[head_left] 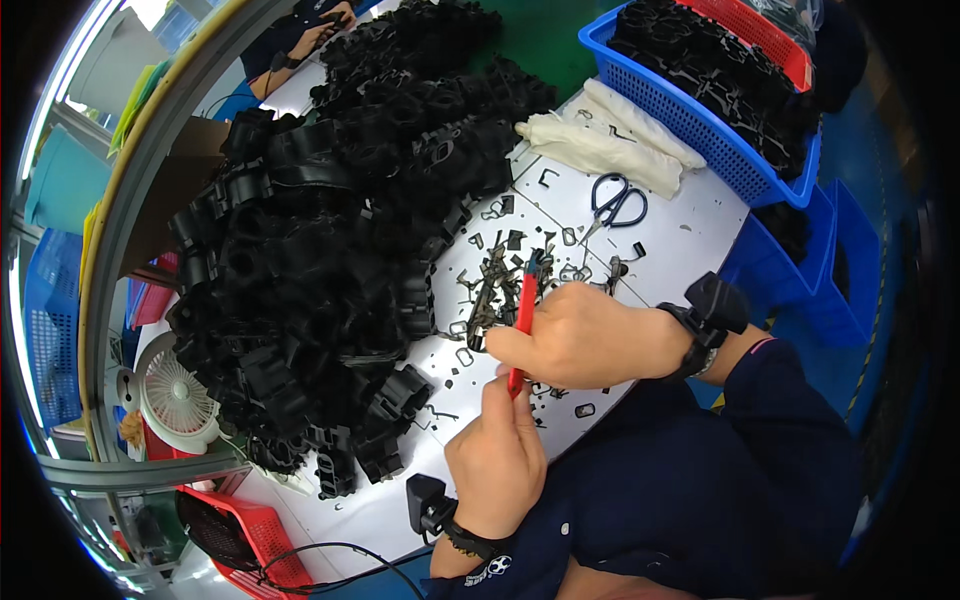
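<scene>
A slim red tool (526,300) with a dark tip, shaped much like a utility knife, points away from me over the white table. My right hand (585,335) is wrapped round its middle, thumb laid across it. Below, my left hand (497,455) pinches at the tool's lower end; whether a small piece is also between those fingers is hidden. Black and grey plastic scraps (490,285) lie scattered beyond and around both hands. To their left rises a large heap of black moulded plastic parts (310,260).
Dark-handled scissors (618,205) and rolled white cloth (600,135) lie at the back right. A blue basket (690,110) of black parts stands beyond, with blue bins (810,270) below. Far left are a white fan (178,392) and a red basket (265,530). Another person's hand (312,40) shows at the top.
</scene>
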